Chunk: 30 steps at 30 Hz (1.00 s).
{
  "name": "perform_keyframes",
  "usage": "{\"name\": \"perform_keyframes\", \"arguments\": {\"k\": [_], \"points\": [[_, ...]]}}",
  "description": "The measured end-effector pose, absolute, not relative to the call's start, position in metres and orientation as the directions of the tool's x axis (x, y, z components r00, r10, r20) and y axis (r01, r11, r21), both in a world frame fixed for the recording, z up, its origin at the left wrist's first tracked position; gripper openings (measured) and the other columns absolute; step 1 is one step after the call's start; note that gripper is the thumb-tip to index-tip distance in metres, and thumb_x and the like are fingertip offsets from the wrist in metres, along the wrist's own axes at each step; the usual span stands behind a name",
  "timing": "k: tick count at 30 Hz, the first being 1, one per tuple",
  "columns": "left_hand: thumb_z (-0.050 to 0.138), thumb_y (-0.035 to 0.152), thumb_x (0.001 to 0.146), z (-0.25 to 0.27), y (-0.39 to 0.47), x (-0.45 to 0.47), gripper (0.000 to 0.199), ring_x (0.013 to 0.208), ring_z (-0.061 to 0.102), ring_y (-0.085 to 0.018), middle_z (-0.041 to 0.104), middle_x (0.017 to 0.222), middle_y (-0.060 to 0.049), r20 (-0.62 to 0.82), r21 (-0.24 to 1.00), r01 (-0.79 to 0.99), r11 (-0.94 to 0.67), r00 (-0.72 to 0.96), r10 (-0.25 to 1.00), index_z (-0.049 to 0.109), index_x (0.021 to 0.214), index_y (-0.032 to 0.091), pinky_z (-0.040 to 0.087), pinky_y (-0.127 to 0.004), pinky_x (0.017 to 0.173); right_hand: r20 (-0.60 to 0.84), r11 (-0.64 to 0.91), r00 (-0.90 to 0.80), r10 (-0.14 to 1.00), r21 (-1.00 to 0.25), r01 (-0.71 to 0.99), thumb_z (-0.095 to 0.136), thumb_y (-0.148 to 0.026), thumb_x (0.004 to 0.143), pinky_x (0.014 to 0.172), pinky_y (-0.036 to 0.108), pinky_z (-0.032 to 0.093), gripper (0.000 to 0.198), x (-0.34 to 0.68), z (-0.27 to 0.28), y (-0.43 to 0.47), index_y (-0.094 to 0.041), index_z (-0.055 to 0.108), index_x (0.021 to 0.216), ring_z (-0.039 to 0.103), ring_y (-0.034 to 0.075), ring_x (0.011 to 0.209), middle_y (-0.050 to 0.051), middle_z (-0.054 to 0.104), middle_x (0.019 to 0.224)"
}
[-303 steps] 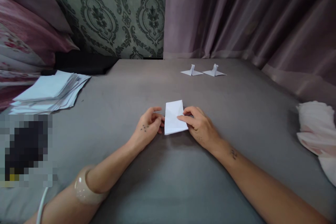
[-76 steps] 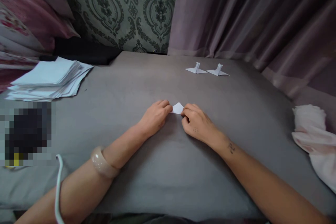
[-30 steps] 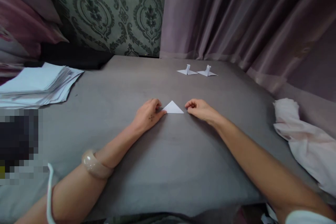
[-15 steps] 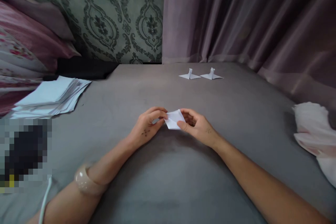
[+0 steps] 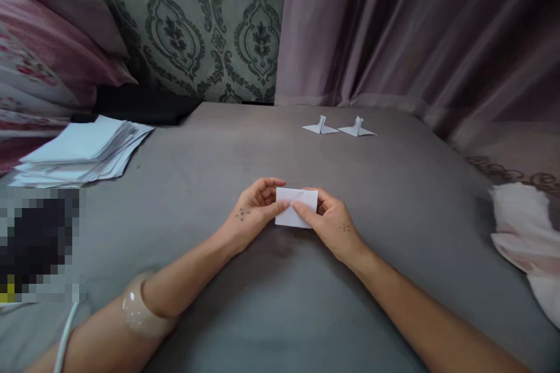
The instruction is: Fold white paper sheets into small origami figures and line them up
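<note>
A small folded white paper point(image 5: 297, 216) is between my two hands, over the middle of the grey surface. My left hand point(image 5: 256, 208) grips its left side, thumb on the front and fingers curled behind. On the right side, my right hand point(image 5: 331, 218) pinches it with the thumb on its face and the fingers behind. Both thumb tips lie near each other on the upper middle of the paper. The paper looks rectangular, its top edge roughly level.
Two folded paper figures, one point(image 5: 321, 126) beside the other point(image 5: 357, 127), stand at the back. Left is a stack of white paper sheets point(image 5: 72, 145) near a black folded item point(image 5: 144, 104). White cloth point(image 5: 522, 221) lies at right. A white cable point(image 5: 66, 329) runs lower left.
The paper has turned from a tilted, slanted shape to a level rectangle facing me. My left thumb has moved onto its front, close to my right thumb. The view has shifted slightly.
</note>
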<state>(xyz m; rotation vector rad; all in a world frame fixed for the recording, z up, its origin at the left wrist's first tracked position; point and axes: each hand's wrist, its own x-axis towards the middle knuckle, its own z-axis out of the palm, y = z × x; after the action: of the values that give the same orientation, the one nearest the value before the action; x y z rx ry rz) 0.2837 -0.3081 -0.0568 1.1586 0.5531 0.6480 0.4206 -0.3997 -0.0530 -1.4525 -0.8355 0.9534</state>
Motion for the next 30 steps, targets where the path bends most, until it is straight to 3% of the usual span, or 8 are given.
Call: {"name": "perform_keyframes", "arguments": {"k": [5,10,16,21,30], "points": [[0.081,0.021,0.069,-0.053,-0.303,0.281,0.04,0.071,0.065,-0.013,0.068,0.083,-0.003,-0.202,0.867,-0.199,0.456,0.697,0.688,0.059,0.101,0.014,0.05,-0.027,0.07,-0.191,-0.104,0.335,0.923,-0.96,-0.261,0.078,-0.037,0.068,0.072,0.029,0.049,0.036,0.424,-0.052,-0.398,-0.02,0.065,0.097,0.063,0.014,0.076,0.001,0.071,0.085],[0.082,0.02,0.069,-0.052,-0.303,0.281,0.033,0.071,0.064,-0.012,0.069,0.081,-0.003,-0.232,0.83,-0.224,0.511,0.693,0.682,0.063,0.095,0.013,0.05,-0.025,0.071,-0.186,-0.074,0.313,0.931,-0.938,-0.338,0.079,-0.035,0.068,0.076,0.03,0.049,0.033,0.427,-0.058,-0.397,-0.021,0.067,0.095,0.064,0.015,0.079,0.002,0.072,0.089],[0.081,0.021,0.069,-0.054,-0.303,0.28,0.028,0.073,0.066,-0.014,0.071,0.083,-0.006,-0.228,0.86,-0.163,0.484,0.725,0.65,0.065,0.091,0.012,0.049,-0.026,0.072,-0.144,-0.03,0.371,0.918,-0.954,-0.297,0.077,-0.041,0.072,0.072,0.029,0.047,0.031,0.427,-0.058,-0.4,-0.02,0.067,0.093,0.061,0.014,0.075,0.002,0.07,0.083],[0.08,0.024,0.069,-0.054,-0.302,0.281,0.026,0.074,0.064,-0.012,0.072,0.082,-0.003,-0.177,0.903,-0.196,0.382,0.64,0.748,0.067,0.089,0.014,0.047,-0.023,0.072,-0.111,-0.002,0.343,0.933,-0.953,-0.302,0.062,-0.053,0.083,0.066,0.027,0.042,0.035,0.433,-0.055,-0.4,-0.02,0.067,0.09,0.054,0.013,0.069,0.001,0.064,0.078],[0.079,0.026,0.071,-0.054,-0.303,0.279,0.024,0.073,0.063,-0.012,0.071,0.082,-0.002,-0.084,0.954,-0.175,0.243,0.623,0.778,0.068,0.089,0.016,0.048,-0.023,0.071,-0.155,-0.067,0.275,0.949,-0.95,-0.305,0.067,-0.048,0.08,0.068,0.028,0.038,0.029,0.438,-0.054,-0.401,-0.023,0.07,0.093,0.054,0.013,0.074,0.002,0.065,0.086]]}}
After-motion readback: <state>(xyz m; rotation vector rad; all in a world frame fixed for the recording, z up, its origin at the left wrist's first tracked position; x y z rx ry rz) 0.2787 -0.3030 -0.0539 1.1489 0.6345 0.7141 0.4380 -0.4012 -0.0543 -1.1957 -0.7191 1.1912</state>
